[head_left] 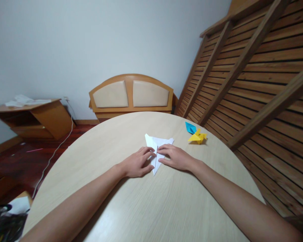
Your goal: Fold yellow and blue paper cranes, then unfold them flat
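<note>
A folded sheet of white paper (163,140) lies flat on the round table, kite-shaped with its narrow point towards me and a fold line down its middle. My left hand (138,162) rests on its left flap, fingers apart and fingertips near the centre line. From the other side, my right hand (176,157) lies on the right flap, fingers stretched out and also reaching the centre line. Both hands press on the paper from above without gripping it. Parts of the flaps are hidden beneath the fingers.
A yellow origami bird (198,137) and a blue folded paper piece (190,127) stand at the right rear of the pale round table (111,137). Beyond are a headboard (130,79), a slatted wooden frame (242,87) and a low cabinet (50,117). A white cable (50,159) trails along the floor.
</note>
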A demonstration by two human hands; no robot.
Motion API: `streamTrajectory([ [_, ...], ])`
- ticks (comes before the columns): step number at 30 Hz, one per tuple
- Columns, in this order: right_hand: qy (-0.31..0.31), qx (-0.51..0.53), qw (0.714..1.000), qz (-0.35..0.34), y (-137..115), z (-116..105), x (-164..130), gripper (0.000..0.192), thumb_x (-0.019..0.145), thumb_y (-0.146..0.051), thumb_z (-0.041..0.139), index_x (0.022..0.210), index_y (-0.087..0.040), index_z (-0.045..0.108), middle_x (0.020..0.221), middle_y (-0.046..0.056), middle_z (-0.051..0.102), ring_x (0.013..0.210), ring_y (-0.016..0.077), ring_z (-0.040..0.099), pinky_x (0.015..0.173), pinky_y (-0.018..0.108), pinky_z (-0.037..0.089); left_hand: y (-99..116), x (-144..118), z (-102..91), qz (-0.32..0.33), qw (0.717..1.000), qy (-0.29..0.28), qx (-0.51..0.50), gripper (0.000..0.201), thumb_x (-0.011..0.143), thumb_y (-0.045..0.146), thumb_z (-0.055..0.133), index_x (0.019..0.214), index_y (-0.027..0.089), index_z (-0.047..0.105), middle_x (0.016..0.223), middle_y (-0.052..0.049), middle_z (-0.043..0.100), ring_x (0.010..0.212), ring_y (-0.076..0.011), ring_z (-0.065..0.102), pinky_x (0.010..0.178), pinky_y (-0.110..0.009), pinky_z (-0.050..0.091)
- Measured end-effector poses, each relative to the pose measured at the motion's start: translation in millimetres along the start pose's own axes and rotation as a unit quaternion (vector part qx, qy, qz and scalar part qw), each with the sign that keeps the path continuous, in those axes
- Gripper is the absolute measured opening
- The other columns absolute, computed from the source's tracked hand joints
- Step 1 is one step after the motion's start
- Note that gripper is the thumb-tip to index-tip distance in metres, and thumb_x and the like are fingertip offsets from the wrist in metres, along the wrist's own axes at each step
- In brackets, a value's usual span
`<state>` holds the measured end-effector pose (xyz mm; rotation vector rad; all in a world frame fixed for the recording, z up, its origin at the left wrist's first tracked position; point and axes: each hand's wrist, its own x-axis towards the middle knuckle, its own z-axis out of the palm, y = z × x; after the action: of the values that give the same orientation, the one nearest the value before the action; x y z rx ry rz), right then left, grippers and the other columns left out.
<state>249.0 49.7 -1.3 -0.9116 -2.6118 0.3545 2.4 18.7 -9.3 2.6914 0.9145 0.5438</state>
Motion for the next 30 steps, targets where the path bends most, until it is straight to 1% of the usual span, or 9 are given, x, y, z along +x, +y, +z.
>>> streamTrajectory([
  [8,0.021,0.037,0.999,0.028,6.3,6.5,0.8,0.042,0.091,-0.043,0.061,0.125,-0.018,0.067,0.129,0.011,0.065,0.122,0.0259,0.057,0.108,0.041,0.042,0.0,1.8,-2.3,0.019,0.999,-0.019,0.019,0.041,0.094,0.034,0.053,0.132,0.018,0.054,0.137,-0.014,0.054,0.130,-0.0296,0.046,0.111,-0.048,0.041],
  [11,0.028,0.036,0.998,0.048,5.7,9.0,-0.7,0.057,0.086,-0.048,0.066,0.133,-0.017,0.059,0.134,0.013,0.061,0.126,0.0272,0.054,0.110,0.043,0.041,-2.4,1.2,-0.5,0.027,0.999,-0.020,0.022,0.042,0.094,0.034,0.052,0.133,0.017,0.054,0.141,-0.015,0.052,0.135,-0.0292,0.043,0.113,-0.048,0.039],
  [13,0.021,0.031,0.997,0.068,4.8,10.3,-1.7,0.074,0.082,-0.054,0.068,0.142,-0.015,0.050,0.142,0.016,0.054,0.132,0.0295,0.049,0.112,0.045,0.038,-4.1,0.5,1.2,0.031,0.999,-0.021,0.028,0.045,0.095,0.034,0.052,0.135,0.015,0.053,0.146,-0.015,0.049,0.140,-0.0295,0.039,0.116,-0.048,0.035],
  [15,0.003,0.026,0.996,0.089,4.5,11.3,-2.2,0.088,0.080,-0.061,0.067,0.148,-0.012,0.041,0.151,0.019,0.043,0.139,0.0324,0.041,0.115,0.049,0.033,-5.3,0.1,2.5,0.032,0.999,-0.024,0.029,0.047,0.095,0.034,0.052,0.138,0.015,0.052,0.149,-0.015,0.047,0.143,-0.0289,0.037,0.118,-0.048,0.033],
  [17,-0.018,0.025,0.994,0.107,5.7,12.0,-2.0,0.098,0.078,-0.067,0.064,0.153,-0.011,0.034,0.157,0.021,0.033,0.145,0.0344,0.033,0.118,0.051,0.028,-5.6,0.0,2.8,0.032,0.999,-0.030,0.026,0.047,0.096,0.034,0.050,0.140,0.017,0.050,0.152,-0.014,0.045,0.143,-0.0281,0.037,0.118,-0.047,0.033],
  [19,-0.035,0.021,0.991,0.124,9.3,12.9,-1.3,0.102,0.079,-0.072,0.060,0.155,-0.011,0.029,0.160,0.021,0.027,0.148,0.0346,0.026,0.120,0.051,0.024,-5.4,0.2,2.1,0.033,0.998,-0.039,0.026,0.048,0.096,0.033,0.049,0.142,0.018,0.050,0.153,-0.013,0.043,0.143,-0.0281,0.038,0.118,-0.047,0.033],
  [21,-0.041,0.013,0.990,0.136,15.5,14.0,-0.5,0.102,0.082,-0.074,0.055,0.156,-0.011,0.025,0.161,0.020,0.024,0.149,0.0336,0.022,0.121,0.050,0.021,-5.0,0.6,1.1,0.033,0.998,-0.044,0.029,0.048,0.096,0.033,0.049,0.142,0.018,0.050,0.153,-0.013,0.043,0.144,-0.0287,0.037,0.119,-0.048,0.032],
  [24,-0.031,0.005,0.989,0.142,27.4,15.7,0.1,0.096,0.086,-0.072,0.050,0.157,-0.014,0.022,0.162,0.017,0.023,0.150,0.0329,0.019,0.122,0.051,0.017,-4.5,1.2,0.1,0.033,0.998,-0.042,0.024,0.049,0.096,0.032,0.050,0.143,0.019,0.050,0.153,-0.012,0.043,0.144,-0.0289,0.036,0.119,-0.048,0.032],
  [30,0.004,-0.009,0.981,0.193,49.3,19.0,1.4,0.079,0.094,-0.064,0.043,0.156,-0.018,0.028,0.161,0.014,0.026,0.150,0.0312,0.019,0.121,0.054,0.018,-3.6,3.0,0.4,0.041,0.998,-0.040,0.022,0.047,0.096,0.032,0.050,0.141,0.019,0.051,0.153,-0.012,0.042,0.144,-0.0288,0.036,0.119,-0.050,0.030],
])
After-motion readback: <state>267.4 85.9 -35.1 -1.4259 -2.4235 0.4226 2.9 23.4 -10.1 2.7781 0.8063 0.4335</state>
